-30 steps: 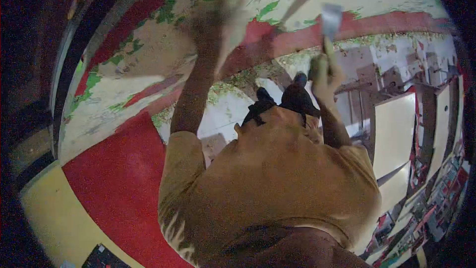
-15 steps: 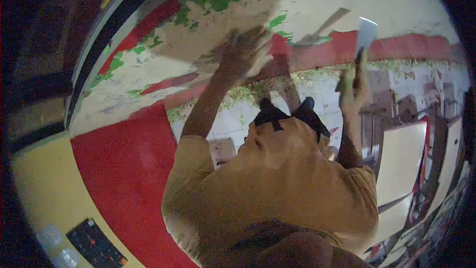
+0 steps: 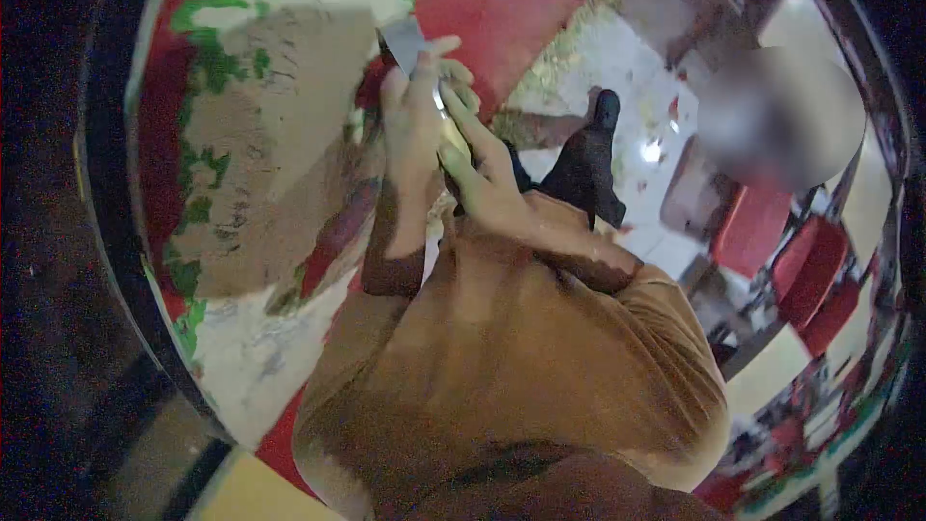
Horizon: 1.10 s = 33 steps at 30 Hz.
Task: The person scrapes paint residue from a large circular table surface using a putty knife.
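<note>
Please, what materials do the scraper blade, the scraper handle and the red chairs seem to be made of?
Scraper blade: probably smooth metal, maybe steel; it is flat, grey and slightly shiny.
Scraper handle: pale yellowish, but partly hidden by fingers; wood or plastic, I cannot tell.
Red chairs: likely smooth moulded plastic, from the even colour and rounded edges, though blur leaves this open.

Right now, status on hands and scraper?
Right hand on scraper. Left hand close alongside, partly covering it. Wall behind, paint patchy.
</note>
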Each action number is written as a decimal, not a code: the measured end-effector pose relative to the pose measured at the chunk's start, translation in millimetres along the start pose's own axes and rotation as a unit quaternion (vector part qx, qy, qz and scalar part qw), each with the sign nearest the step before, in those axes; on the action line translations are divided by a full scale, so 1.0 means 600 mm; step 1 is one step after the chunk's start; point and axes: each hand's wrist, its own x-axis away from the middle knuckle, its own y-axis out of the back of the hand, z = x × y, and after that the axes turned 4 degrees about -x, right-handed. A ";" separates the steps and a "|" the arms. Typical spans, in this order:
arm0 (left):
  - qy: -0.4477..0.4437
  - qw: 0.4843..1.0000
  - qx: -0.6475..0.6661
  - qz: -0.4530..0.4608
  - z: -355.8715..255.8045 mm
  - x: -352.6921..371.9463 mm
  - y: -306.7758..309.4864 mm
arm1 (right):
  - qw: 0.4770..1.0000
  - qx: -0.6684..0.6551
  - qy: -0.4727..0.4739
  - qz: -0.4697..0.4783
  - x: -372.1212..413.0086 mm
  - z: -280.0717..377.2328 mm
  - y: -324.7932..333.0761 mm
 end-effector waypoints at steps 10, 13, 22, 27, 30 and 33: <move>0.067 0.989 0.099 0.087 0.039 -0.075 0.032 | 0.990 -0.092 -0.042 -0.102 -0.029 -0.047 -0.014; 0.010 1.000 -0.004 0.000 0.027 -0.069 -0.003 | 0.990 -0.049 -0.009 -0.131 -0.040 -0.043 -0.014; 0.045 0.998 0.039 -0.009 0.007 -0.069 0.000 | 0.968 -0.155 -0.091 -0.173 -0.073 -0.017 -0.028; -0.034 0.992 -0.118 0.027 0.045 -0.081 0.027 | 0.980 -0.088 0.033 -0.176 -0.045 -0.081 -0.045; -0.059 0.993 -0.104 -0.002 0.047 -0.076 0.030 | 0.969 -0.177 -0.113 -0.132 -0.082 -0.029 -0.022; 0.090 0.996 0.010 0.001 0.051 -0.063 0.028 | 0.971 -0.170 -0.052 -0.157 -0.037 -0.064 -0.042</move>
